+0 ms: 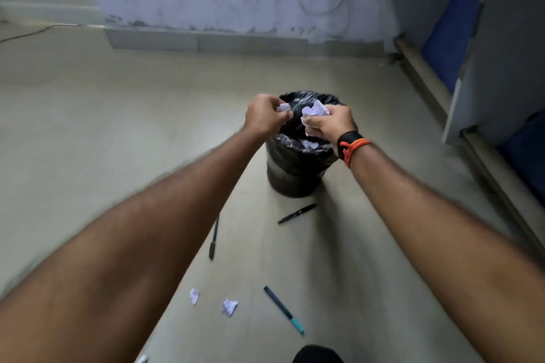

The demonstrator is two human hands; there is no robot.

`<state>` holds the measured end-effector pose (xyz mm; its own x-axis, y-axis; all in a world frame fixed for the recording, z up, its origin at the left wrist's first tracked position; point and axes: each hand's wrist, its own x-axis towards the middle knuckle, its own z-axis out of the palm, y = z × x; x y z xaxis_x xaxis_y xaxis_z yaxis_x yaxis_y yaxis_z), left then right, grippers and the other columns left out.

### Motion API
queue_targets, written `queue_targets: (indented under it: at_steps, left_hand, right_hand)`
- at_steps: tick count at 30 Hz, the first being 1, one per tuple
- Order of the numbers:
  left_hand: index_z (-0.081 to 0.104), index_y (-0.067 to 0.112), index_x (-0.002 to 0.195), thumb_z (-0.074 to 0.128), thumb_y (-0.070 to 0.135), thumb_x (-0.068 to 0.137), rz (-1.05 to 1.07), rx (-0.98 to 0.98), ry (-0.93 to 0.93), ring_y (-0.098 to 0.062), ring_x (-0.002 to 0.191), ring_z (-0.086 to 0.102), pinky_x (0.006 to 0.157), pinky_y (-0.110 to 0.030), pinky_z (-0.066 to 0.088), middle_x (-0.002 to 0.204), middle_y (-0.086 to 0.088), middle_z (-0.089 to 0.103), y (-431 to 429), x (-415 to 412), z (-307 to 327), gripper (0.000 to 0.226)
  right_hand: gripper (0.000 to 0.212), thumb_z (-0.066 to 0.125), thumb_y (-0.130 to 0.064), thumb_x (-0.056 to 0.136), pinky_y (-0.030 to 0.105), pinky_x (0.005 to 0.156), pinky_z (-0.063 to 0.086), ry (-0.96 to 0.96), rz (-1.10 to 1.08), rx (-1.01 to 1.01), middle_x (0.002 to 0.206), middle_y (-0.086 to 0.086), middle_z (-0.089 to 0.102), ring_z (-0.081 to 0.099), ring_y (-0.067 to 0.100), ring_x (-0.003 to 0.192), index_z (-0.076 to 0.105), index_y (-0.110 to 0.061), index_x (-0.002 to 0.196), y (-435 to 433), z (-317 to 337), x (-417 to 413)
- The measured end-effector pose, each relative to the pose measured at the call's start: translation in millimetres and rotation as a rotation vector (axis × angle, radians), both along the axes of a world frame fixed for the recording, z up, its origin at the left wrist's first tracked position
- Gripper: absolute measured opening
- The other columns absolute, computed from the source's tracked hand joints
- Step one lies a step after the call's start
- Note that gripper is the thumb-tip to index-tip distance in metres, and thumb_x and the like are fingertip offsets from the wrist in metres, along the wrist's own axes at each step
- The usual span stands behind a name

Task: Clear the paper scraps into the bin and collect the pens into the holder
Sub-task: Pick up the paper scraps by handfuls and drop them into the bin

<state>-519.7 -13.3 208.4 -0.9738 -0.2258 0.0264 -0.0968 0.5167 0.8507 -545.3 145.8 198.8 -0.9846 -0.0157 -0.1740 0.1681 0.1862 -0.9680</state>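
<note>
Both hands hang over the black-lined bin [292, 174] that stands on the floor [88, 127]. The left hand [264, 115] pinches a small paper scrap [283, 108] above the bin's left rim. The right hand [330, 125], with a wristband [351, 146] behind it, clutches a crumpled wad of paper [315, 110] over the opening. Another white piece [309, 144] lies inside the bin. On the floor nearer the person lie a black pen [297, 214] just beside the bin's base, a second black pen [214, 237], a teal pen [283, 309] and two loose scraps [194, 295] [229, 306].
</note>
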Motion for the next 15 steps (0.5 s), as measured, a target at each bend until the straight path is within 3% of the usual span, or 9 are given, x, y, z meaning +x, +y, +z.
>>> queue_targets:
  at_steps: [4,8,11,15]
  left_hand:
    - [0.072,0.011,0.105,0.066,0.019,0.087,-0.114,-0.208,-0.042,-0.023,0.100,0.069,0.087,-0.029,0.053,0.104,-0.008,0.074,15.0,-26.8,1.5,0.020]
    - [0.065,0.012,0.123,0.050,-0.003,0.088,-0.205,-0.398,-0.014,-0.027,0.119,0.058,0.101,-0.033,0.047,0.128,-0.011,0.063,25.2,-31.1,1.3,0.041]
    - [0.069,0.013,0.118,0.047,-0.007,0.088,-0.183,-0.391,0.018,-0.025,0.116,0.060,0.101,-0.031,0.048,0.127,-0.010,0.064,26.8,-31.8,-1.4,0.042]
    - [0.077,0.017,0.099,0.056,0.001,0.085,-0.135,-0.335,0.063,-0.019,0.098,0.068,0.083,-0.019,0.047,0.105,-0.005,0.074,24.1,-24.2,-3.8,0.030]
  right_hand:
    - [0.021,0.077,0.004,0.072,0.037,0.075,0.061,-0.082,-0.116,0.026,0.081,0.012,0.064,0.063,0.020,0.063,0.063,-0.013,0.071,13.3,-11.8,-24.7]
    - [0.034,0.079,0.005,0.065,0.049,0.076,0.060,-0.110,-0.204,-0.063,0.087,0.012,0.068,0.071,0.032,0.077,0.064,-0.015,0.088,20.2,-16.3,-29.7]
    - [0.047,0.080,0.005,0.067,0.046,0.075,0.061,-0.120,-0.214,-0.047,0.094,0.008,0.063,0.070,0.030,0.084,0.064,-0.010,0.109,19.5,-21.1,-28.0]
    - [0.049,0.077,0.007,0.073,0.033,0.070,0.061,-0.084,-0.262,-0.075,0.092,0.011,0.061,0.066,0.025,0.079,0.060,-0.001,0.118,12.5,-22.1,-21.0]
